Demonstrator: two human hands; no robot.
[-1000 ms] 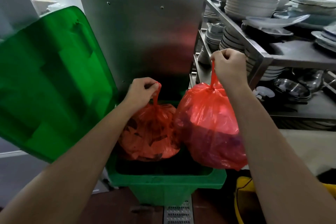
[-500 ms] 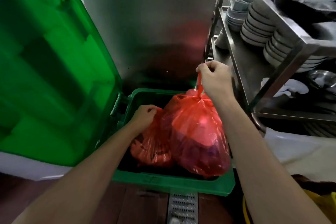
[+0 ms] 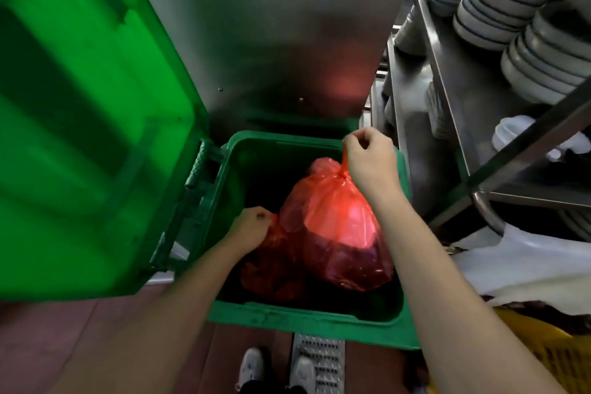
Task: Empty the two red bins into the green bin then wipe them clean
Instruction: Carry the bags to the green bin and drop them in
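Observation:
The green bin [image 3: 307, 326] stands open below me, its big green lid [image 3: 80, 125] tipped up on the left. Two tied red plastic bags of waste hang inside its mouth. My right hand [image 3: 371, 160] grips the knotted top of the larger red bag [image 3: 335, 227], which sits high on the right side. My left hand [image 3: 251, 229] holds the top of the smaller red bag [image 3: 271, 269], which is lower and darker in the bin's left half. The red bins themselves are out of view.
A steel panel [image 3: 271, 25] rises behind the bin. At right a metal rack [image 3: 447, 80] holds stacks of bowls and plates [image 3: 518, 19]. A yellow crate [image 3: 550, 355] and white cloth [image 3: 527, 262] lie at lower right. My shoes [image 3: 252, 368] and a floor drain grate [image 3: 319, 361] are below.
Both hands have lowered the red bags from above the rim down into the green bin. The view has tilted further down over the bin.

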